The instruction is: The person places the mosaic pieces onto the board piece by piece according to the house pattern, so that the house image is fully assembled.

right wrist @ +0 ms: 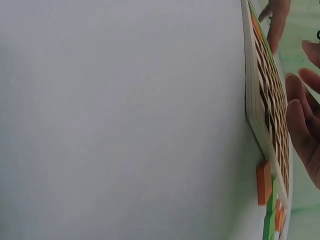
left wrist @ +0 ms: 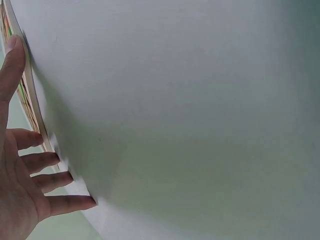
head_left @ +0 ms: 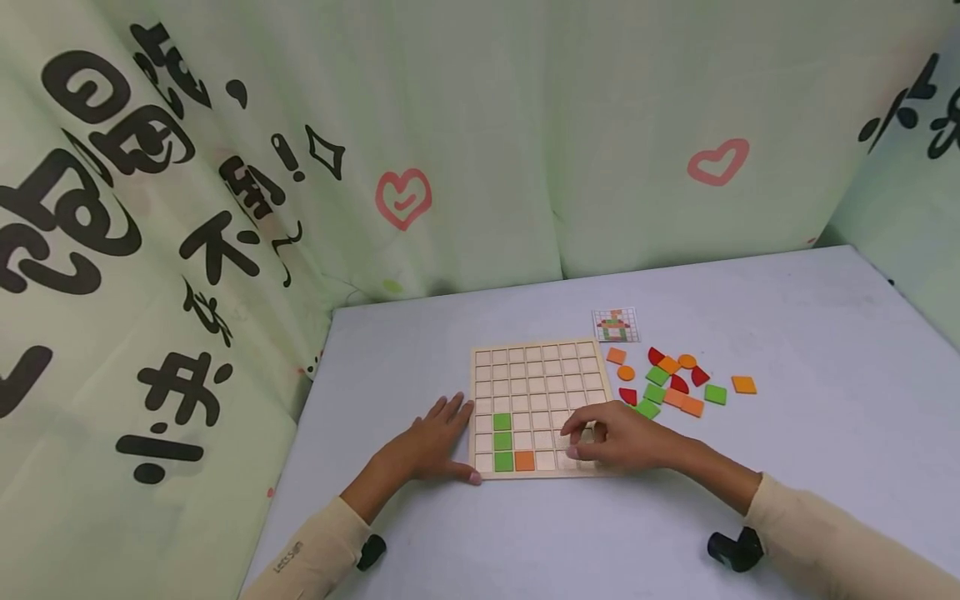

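Note:
A square wooden grid board (head_left: 537,375) lies on the table. Three green square tiles (head_left: 502,442) stand in a column near its lower left, with an orange square tile (head_left: 524,461) beside the bottom one. My left hand (head_left: 438,439) rests along the board's left edge, fingers spread and thumb at the near corner; the left wrist view shows the thumb against the board's side. Over the board's lower right hovers my right hand (head_left: 618,435), thumb and fingers loosely bent. In the right wrist view, no tile shows between the right hand's fingertips (right wrist: 294,102).
Loose tiles lie right of the board: red quarter-round pieces (head_left: 700,376), orange rounds (head_left: 626,373), green squares (head_left: 716,394) and orange squares (head_left: 744,385). A small pattern card (head_left: 616,325) lies behind the board's far right corner. Curtains (head_left: 480,150) hang behind the table.

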Available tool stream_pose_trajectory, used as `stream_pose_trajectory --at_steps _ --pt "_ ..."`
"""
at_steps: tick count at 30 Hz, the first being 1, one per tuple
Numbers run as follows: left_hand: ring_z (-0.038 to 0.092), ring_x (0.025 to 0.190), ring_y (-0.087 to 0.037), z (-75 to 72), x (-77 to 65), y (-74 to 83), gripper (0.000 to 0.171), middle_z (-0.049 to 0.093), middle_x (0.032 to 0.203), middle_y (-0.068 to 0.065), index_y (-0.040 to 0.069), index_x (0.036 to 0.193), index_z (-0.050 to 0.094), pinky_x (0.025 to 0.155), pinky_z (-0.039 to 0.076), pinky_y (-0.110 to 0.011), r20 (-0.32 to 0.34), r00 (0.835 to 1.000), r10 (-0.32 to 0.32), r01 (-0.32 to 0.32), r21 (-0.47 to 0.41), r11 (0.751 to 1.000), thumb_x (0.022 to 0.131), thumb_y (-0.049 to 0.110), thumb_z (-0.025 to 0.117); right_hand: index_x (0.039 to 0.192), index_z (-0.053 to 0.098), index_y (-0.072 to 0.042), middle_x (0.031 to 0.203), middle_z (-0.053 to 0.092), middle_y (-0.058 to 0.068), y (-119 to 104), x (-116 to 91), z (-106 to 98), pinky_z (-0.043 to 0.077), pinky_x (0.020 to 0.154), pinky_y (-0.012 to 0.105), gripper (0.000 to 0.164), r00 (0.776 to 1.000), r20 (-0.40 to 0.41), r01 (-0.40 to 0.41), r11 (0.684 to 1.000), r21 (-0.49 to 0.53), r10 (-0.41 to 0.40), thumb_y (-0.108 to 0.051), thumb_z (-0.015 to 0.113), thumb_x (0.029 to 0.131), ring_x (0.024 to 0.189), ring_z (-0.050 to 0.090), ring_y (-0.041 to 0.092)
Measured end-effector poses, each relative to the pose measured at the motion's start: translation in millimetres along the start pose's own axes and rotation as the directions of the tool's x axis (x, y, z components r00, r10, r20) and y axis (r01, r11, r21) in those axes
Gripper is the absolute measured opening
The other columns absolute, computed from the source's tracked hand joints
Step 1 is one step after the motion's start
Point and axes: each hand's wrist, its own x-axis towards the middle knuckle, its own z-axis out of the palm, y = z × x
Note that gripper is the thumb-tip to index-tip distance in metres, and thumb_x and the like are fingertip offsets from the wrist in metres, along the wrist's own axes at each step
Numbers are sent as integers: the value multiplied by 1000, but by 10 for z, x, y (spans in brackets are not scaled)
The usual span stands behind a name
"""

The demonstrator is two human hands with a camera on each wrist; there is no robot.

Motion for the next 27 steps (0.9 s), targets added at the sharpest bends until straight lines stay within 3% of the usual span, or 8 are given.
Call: stream_pose_trajectory --at_steps 12,20,27 --pt "20 154 -38 -8 -10 -8 117 19 168 -12 13 161 23 110 36 -66 10 1000 0 0 6 1000 73 71 75 112 72 -12 91 68 -7 280 -389 -358 47 57 20 28 983 -180 -67 990 -125 44 -24 79 87 58 54 5" --pt "20 154 -37 -12 -1 -6 117 19 168 -11 14 161 22 110 37 -65 16 1000 -16 16 24 1000 73 71 75 106 76 -16 96 67 -6 365 -522 -343 44 59 20 32 955 -271 -186 953 -238 119 -30 86 79 73 50 7" --pt "20 154 -38 -6 2 2 117 19 168 -12 13 161 23 110 36 -66 14 1000 -10 10 -1 1000 73 70 75 101 77 -17 88 63 -8 383 -533 -293 45 61 20 30 942 -317 -202 944 -263 113 -27 89 75 80 52 10"
